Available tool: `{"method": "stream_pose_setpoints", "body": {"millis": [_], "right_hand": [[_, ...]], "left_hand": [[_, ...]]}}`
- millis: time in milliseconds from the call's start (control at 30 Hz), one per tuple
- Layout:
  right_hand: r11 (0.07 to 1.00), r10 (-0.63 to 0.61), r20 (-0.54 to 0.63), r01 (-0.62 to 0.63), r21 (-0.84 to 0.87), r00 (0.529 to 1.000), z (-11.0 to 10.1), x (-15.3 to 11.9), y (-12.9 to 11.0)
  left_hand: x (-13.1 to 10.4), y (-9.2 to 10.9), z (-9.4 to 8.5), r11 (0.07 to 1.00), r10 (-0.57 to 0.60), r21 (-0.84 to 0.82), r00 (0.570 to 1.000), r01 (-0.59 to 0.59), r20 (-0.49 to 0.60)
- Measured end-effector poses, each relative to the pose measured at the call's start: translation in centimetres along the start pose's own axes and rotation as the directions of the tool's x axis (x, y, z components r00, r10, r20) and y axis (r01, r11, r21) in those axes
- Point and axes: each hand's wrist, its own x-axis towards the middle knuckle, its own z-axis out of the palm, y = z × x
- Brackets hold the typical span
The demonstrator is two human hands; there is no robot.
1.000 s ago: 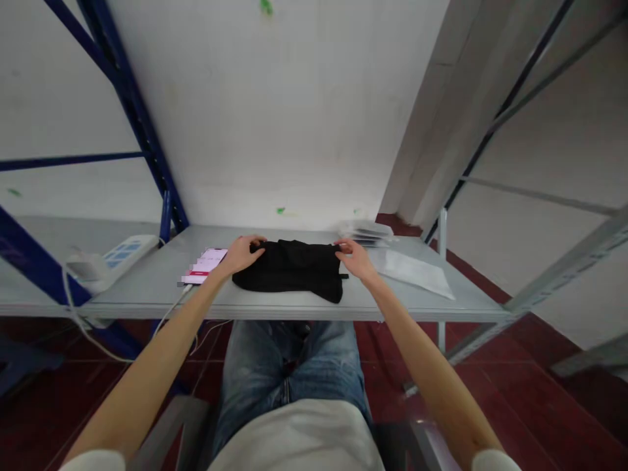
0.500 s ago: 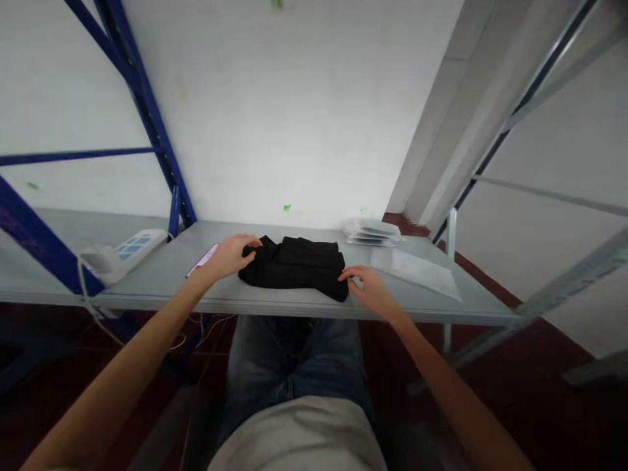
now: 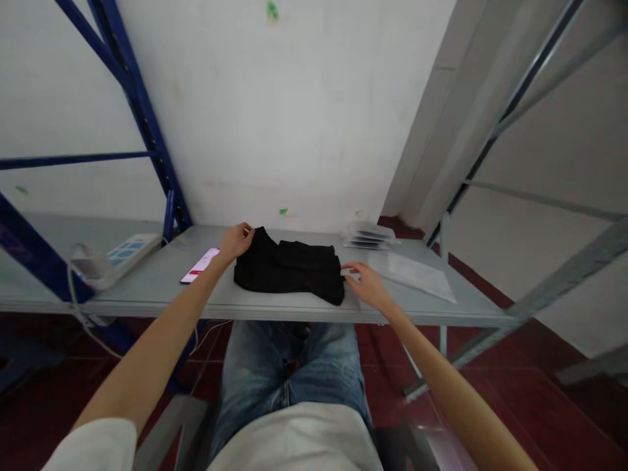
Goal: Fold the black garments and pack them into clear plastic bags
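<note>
One black fabric article, partly folded, lies on the grey tabletop near the front edge, centred before the seated wearer; a narrower folded band runs along its far side. Left hand: grip closed on the article's far left corner, thumb and fingers together on the cloth. Right hand: fingertips at the article's right edge, beside a small dark tab; whether the grip is clamped on it cannot be told. One smartphone, screen lit, left of the article, partly behind the left forearm. One white power strip with blue socket faces, farther left. One stack of flat clear packets, far right. One translucent white bag, lying flat, nearer the front than the stack.
</note>
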Motion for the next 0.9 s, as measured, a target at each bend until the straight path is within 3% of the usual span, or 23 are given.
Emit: {"method": "stream_pose_setpoints", "body": {"millis": [133, 167, 233, 300, 367, 400, 467, 533, 600, 700, 767, 900], "right_hand": [[0.999, 0.032, 0.022, -0.032, -0.017, 0.999, 0.6, 1.3, 0.3], [0.999, 0.044, 0.025, -0.043, -0.026, 0.999, 0.8, 1.6, 0.3], [0.997, 0.063, 0.034, -0.062, -0.042, 0.997, 1.2, 2.2, 0.4], [0.996, 0.071, 0.047, -0.068, -0.05, 0.996, 1.6, 2.5, 0.4], [0.996, 0.076, 0.049, -0.073, -0.056, 0.996, 1.9, 2.7, 0.3], [0.995, 0.083, 0.042, -0.081, -0.063, 0.996, 2.0, 2.8, 0.2], [0.992, 0.096, 0.026, -0.094, -0.087, 0.995, 2.1, 2.9, 0.1], [0.99, 0.096, 0.014, -0.094, -0.109, 0.995, 1.9, 3.4, -0.1], [0.989, 0.09, -0.012, -0.09, -0.119, 0.996, 1.6, 4.6, -0.4], [0.983, 0.133, -0.121, -0.147, -0.114, 0.984, 1.0, 7.9, -1.3], [0.964, 0.233, -0.215, -0.255, -0.081, 0.948, 1.0, 10.5, -2.1], [0.896, 0.426, -0.304, -0.443, 0.014, 0.852, 2.4, 13.8, -3.5]], "left_hand": [[-0.5, 1.6, 0.3, 0.994, -0.086, 0.061, 0.992, 0.092, -0.094], [-0.9, 2.1, 0.4, 0.996, -0.049, 0.07, 0.992, 0.058, -0.113], [-1.8, 3.0, 0.7, 0.987, 0.146, 0.076, 0.988, -0.143, -0.039], [-2.8, 3.5, 0.9, 0.912, 0.403, 0.026, 0.904, -0.41, 0.14], [-3.4, 3.6, 1.2, 0.832, 0.54, -0.044, 0.79, -0.553, 0.29], [-3.6, 3.5, 1.4, 0.819, 0.556, -0.059, 0.765, -0.57, 0.324], [-3.7, 3.3, 1.6, 0.823, 0.545, -0.055, 0.757, -0.566, 0.362], [-3.3, 3.2, 1.8, 0.837, 0.519, -0.037, 0.77, -0.546, 0.371], [-2.6, 3.7, 1.9, 0.866, 0.478, -0.011, 0.819, -0.501, 0.318], [-1.0, 5.5, 2.3, 0.939, 0.341, 0.001, 0.933, -0.343, 0.115], [-0.1, 7.1, 2.9, 0.981, 0.193, -0.022, 0.981, -0.193, -0.008], [0.0, 10.0, 4.4, 0.996, -0.037, -0.088, 0.99, 0.025, -0.138]]}}
